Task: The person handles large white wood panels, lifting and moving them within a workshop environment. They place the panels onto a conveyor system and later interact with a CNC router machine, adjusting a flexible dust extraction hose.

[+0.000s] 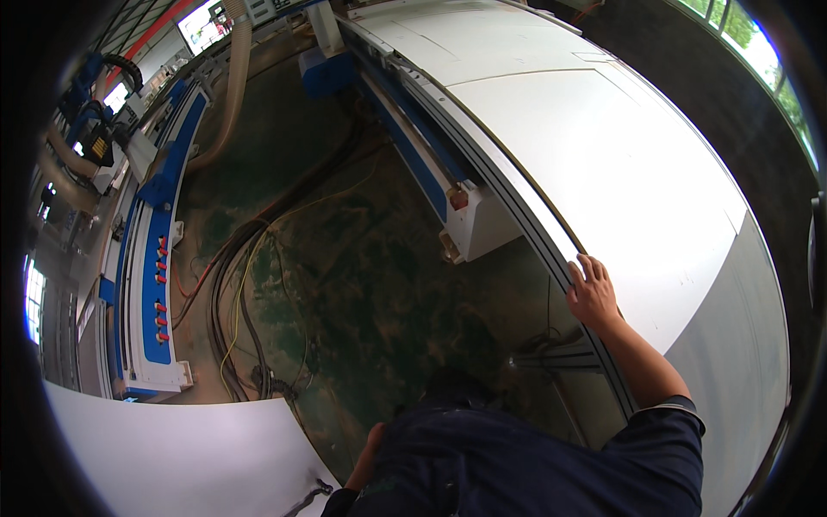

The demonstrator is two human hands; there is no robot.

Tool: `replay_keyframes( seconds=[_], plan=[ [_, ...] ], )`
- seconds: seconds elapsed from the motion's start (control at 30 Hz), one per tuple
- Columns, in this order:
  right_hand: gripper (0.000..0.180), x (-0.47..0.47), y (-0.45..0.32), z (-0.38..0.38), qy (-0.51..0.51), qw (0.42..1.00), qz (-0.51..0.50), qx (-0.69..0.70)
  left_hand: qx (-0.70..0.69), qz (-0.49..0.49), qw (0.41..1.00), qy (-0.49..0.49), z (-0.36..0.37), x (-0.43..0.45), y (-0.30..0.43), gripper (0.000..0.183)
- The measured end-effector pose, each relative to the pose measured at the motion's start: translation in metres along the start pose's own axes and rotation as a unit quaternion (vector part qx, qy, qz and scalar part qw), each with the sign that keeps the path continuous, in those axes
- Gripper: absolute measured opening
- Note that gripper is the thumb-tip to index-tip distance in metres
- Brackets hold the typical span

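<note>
My right hand (591, 294) rests on the near long edge of a large white sheet panel (549, 155), its fingers slightly apart. That panel lies on a long machine table with a grooved aluminium rail (504, 174) along its side, and the hand sits over the border between the two. Only a sliver of my left hand (375, 437) shows, low beside my dark blue shirt. My body hides its fingers, and whatever they may touch is out of sight. Nearest to it is another white sheet (194, 452) at the lower left.
A blue and white machine beam (152, 284) with red-handled valves runs along the left. Black cables (232, 278) and a yellow one cross the green floor (375, 271). A white machine end housing (484, 226) juts out below the table. A ribbed hose (236, 84) hangs at the back.
</note>
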State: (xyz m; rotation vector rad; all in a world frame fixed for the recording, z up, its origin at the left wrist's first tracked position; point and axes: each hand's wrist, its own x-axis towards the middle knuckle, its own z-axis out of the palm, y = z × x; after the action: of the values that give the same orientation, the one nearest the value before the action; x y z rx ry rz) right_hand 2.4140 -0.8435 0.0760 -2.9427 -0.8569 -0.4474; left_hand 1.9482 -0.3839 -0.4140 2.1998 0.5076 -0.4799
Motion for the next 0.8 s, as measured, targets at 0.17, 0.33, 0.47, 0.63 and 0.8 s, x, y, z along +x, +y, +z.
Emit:
replay_keyframes(
  seconds=[0.17, 0.33, 0.47, 0.63, 0.8],
  plan=[
    [0.042, 0.007, -0.005, 0.002, 0.007, 1.000, -0.027, 0.006, 0.034, 0.038, 0.998, 0.029, 0.005, -0.004, 0.005, 0.022],
    [0.041, 0.005, 0.001, 0.002, 0.000, 1.000, -0.009, 0.007, 0.055, 0.052, 0.997, 0.019, 0.001, 0.002, 0.006, 0.020],
    [0.041, 0.012, -0.006, 0.002, 0.005, 1.000, -0.022, 0.009, 0.005, 0.055, 0.996, 0.067, 0.005, -0.008, 0.004, 0.019],
    [0.041, 0.009, 0.000, 0.002, 0.008, 1.000, -0.016, 0.006, 0.046, 0.077, 0.995, 0.040, -0.001, 0.000, 0.014, 0.020],
    [0.041, 0.013, 0.003, 0.011, 0.014, 1.000, -0.020, 0.016, -0.013, -0.012, 1.000, 0.026, -0.009, -0.005, 0.024, 0.022]
  ],
)
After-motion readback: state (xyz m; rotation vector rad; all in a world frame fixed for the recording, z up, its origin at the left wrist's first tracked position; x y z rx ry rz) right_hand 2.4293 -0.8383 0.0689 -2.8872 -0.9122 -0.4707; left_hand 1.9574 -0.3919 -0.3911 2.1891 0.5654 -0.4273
